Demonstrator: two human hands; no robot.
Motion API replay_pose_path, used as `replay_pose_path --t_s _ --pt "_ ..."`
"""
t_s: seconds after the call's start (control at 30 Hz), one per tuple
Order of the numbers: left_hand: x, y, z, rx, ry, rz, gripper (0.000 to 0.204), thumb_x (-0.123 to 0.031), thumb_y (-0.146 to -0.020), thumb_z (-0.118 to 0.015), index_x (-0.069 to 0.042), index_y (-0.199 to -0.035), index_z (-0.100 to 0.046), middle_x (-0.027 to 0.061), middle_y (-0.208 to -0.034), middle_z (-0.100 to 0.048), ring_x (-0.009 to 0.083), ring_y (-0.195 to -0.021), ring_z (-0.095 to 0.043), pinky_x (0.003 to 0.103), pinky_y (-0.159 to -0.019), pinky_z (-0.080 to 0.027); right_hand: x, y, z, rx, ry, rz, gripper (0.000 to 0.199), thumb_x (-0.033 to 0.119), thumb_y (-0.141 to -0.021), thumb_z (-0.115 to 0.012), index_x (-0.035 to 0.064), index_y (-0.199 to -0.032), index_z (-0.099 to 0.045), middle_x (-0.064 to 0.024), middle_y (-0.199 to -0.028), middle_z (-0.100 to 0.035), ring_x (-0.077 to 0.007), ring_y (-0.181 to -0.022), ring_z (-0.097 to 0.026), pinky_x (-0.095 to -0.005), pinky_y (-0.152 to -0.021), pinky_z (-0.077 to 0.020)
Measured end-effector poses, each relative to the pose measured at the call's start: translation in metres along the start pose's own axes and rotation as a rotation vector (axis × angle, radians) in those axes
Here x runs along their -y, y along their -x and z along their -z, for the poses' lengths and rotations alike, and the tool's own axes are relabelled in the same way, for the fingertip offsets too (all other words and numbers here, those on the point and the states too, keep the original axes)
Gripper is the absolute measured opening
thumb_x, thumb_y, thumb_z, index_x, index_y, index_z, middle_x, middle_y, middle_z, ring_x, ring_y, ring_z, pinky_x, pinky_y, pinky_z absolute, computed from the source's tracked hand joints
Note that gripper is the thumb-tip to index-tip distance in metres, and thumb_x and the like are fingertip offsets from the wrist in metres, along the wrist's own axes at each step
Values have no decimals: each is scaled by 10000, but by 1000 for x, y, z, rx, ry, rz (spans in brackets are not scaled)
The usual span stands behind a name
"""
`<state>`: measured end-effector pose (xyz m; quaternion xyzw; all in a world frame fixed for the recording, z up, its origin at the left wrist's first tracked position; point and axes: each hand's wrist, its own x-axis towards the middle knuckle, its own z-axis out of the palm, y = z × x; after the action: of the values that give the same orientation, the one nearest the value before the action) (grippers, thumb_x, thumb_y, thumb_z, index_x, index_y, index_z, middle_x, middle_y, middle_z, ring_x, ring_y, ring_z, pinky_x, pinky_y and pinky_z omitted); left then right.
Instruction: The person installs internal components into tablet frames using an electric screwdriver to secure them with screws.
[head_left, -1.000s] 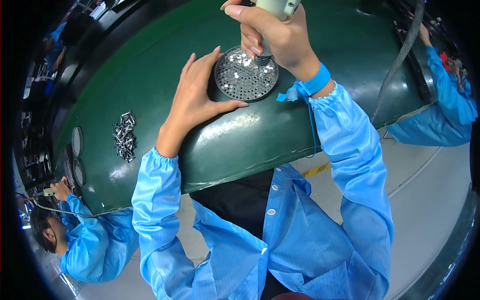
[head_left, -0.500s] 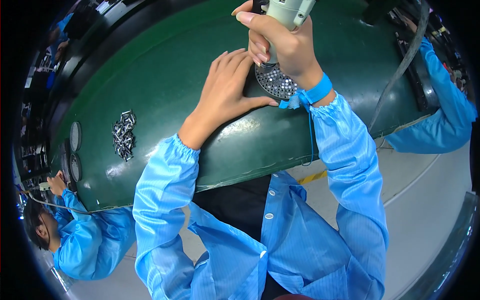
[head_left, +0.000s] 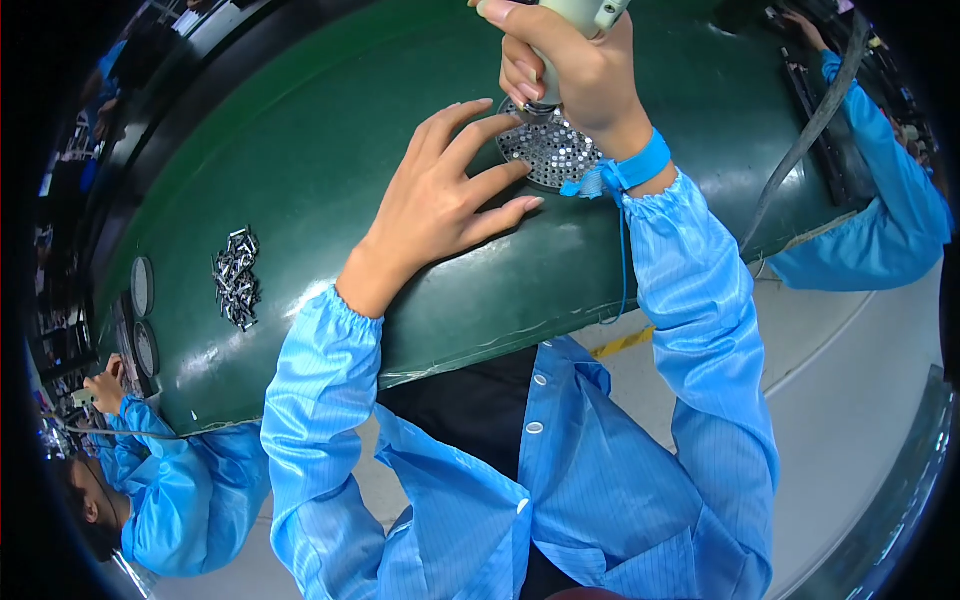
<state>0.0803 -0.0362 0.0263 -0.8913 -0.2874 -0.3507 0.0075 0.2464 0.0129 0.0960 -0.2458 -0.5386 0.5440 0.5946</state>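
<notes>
My right hand [head_left: 590, 85] is wrapped round a pale green electric screwdriver [head_left: 575, 12], cut off by the top edge of the head view. Its nose points down at a round metal disc [head_left: 555, 160] dotted with holes and small shiny pieces. A blue strap circles my right wrist. My left hand [head_left: 435, 195] has its fingers spread, fingertips at the disc's left edge and over its rim. The tool's tip is hidden behind my right fingers.
The green table [head_left: 300, 180] carries a pile of small metal parts [head_left: 238, 280] on the left. Two round discs [head_left: 143, 287] lie beyond it. Co-workers in blue sleeves [head_left: 190, 500] sit at left and right. A grey cable [head_left: 815, 125] hangs at the right.
My left hand has shifted a little left, its thumb drawn back and its fingers more spread over the disc's edge. More of the disc shows. My right hand still grips the screwdriver.
</notes>
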Motion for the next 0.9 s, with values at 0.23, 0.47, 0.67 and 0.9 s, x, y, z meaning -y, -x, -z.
replay_pose_path --t_s 0.23,0.47,0.67,0.9 --pt "2 -4 0 28 44 -15 252 -289 -782 -782 -76 -914 -760 103 -1211 -623 344 -1190 -549 438 -943 -489 -2 1 2 18 -10 21 118 67 -917 -669 -13 -1000 -646 -27 -591 -585 -79 -416 -505 -233 -394 -396" --pt "5 -4 -2 57 93 -10 254 -267 -778 -783 -79 -949 -772 108 -1204 -628 345 -1192 -550 442 -948 -489 1 2 1 8 -19 8 122 66 -916 -669 -23 -997 -649 -28 -597 -590 -73 -420 -504 -227 -398 -394" --pt "8 -5 -2 60 155 22 251 -247 -771 -786 -87 -963 -777 123 -1206 -623 351 -1201 -546 443 -956 -487 3 1 2 10 -12 29 129 67 -911 -675 -32 -991 -653 -29 -604 -597 -71 -424 -505 -228 -396 -388" --pt "9 -5 -4 63 166 17 255 -228 -770 -783 -86 -981 -778 132 -1225 -619 352 -1204 -545 443 -962 -485 2 3 1 11 4 46 129 69 -913 -674 -30 -992 -653 -30 -598 -595 -72 -418 -501 -228 -394 -382"
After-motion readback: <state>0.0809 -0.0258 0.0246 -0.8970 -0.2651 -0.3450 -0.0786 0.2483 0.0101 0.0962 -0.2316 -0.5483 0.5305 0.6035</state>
